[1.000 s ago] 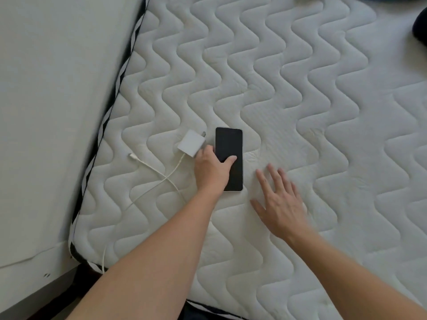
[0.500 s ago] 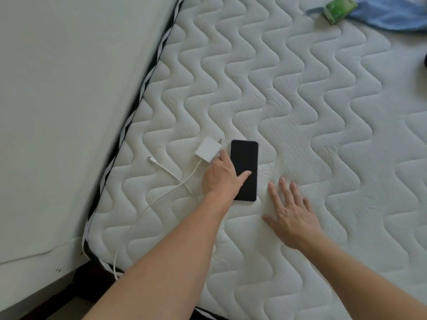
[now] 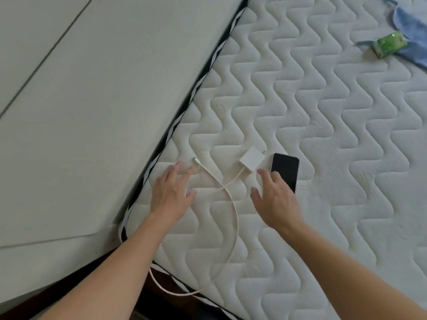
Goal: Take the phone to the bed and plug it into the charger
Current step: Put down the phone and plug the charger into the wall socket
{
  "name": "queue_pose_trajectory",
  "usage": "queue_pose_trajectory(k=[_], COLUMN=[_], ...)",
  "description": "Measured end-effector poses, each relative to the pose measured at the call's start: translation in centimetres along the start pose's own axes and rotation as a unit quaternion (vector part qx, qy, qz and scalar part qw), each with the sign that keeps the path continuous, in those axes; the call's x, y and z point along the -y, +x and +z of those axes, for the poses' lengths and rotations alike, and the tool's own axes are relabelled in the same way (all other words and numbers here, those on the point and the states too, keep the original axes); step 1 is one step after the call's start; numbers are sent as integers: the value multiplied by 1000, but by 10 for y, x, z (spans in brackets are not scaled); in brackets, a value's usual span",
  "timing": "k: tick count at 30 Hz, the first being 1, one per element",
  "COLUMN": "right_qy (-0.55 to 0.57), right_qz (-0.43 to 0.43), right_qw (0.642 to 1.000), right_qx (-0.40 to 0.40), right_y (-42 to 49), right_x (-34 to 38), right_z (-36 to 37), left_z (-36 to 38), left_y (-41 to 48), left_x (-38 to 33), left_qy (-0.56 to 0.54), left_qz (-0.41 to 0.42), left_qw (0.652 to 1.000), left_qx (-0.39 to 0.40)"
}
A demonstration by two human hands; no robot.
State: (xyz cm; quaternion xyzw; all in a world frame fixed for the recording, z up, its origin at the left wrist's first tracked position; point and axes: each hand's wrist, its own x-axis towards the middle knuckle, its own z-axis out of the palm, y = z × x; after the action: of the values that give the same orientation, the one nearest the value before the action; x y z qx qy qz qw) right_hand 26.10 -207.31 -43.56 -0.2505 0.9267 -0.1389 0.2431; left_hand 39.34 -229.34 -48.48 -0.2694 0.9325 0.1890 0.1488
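Hands first: left hand (image 3: pixel 172 195) is now off the phone and has swung left across the mattress, fingers spread, nothing in it, fingertips just short of the cable plug (image 3: pixel 196 160). Half a second ago that same hand lay on the phone's lower edge beside the adapter. Right hand (image 3: pixel 276 199), flat on the mattress to the right of the phone a moment back, has come in and now covers the phone's lower left part, fingers loosely splayed, not closed on anything; cannot tell if it presses the glass or just hovers.

Phone (image 3: pixel 285 168) lies face up, screen dark, on the bed (image 3: pixel 335 135), touching or nearly touching the white charger adapter (image 3: pixel 251 160) on its left. Cable (image 3: pixel 233 204) runs from the adapter, crosses itself in a loop, drops over the mattress edge near the bottom and comes back up to the free plug by the left fingers.

Reading: carry-to-bed part done, phone set down. Roles swapped, so likely left takes the plug and right steadies or lifts the phone. Plug not yet grasped, nothing inserted.

Farther out: pale wall panel (image 3: pixel 80 112) along the left of the bed, green packet (image 3: pixel 390 45) and blue cloth (image 3: pixel 413 38) at the far right corner, well apart from the work.
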Motion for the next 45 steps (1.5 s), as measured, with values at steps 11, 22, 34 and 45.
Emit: queue_pose_trajectory(k=[11,22,34,45], right_qy=[216,311,289,194], right_qz=[340,220,-41,-293], right_qw=[914,925,952,917], right_qx=[-51,-4,90,192], right_y=[75,76,-48,-140], right_x=[37,43,139,259], right_z=[27,31,-38,-2], left_z=[27,15,-75,-96], left_y=[8,-1,-200,-354], left_x=[24,13,0,57], left_qy=[73,38,-49,-46], left_qz=[14,-12,-94,-340], left_qw=[994,995,990,898], left_qx=[82,94,-91,-278])
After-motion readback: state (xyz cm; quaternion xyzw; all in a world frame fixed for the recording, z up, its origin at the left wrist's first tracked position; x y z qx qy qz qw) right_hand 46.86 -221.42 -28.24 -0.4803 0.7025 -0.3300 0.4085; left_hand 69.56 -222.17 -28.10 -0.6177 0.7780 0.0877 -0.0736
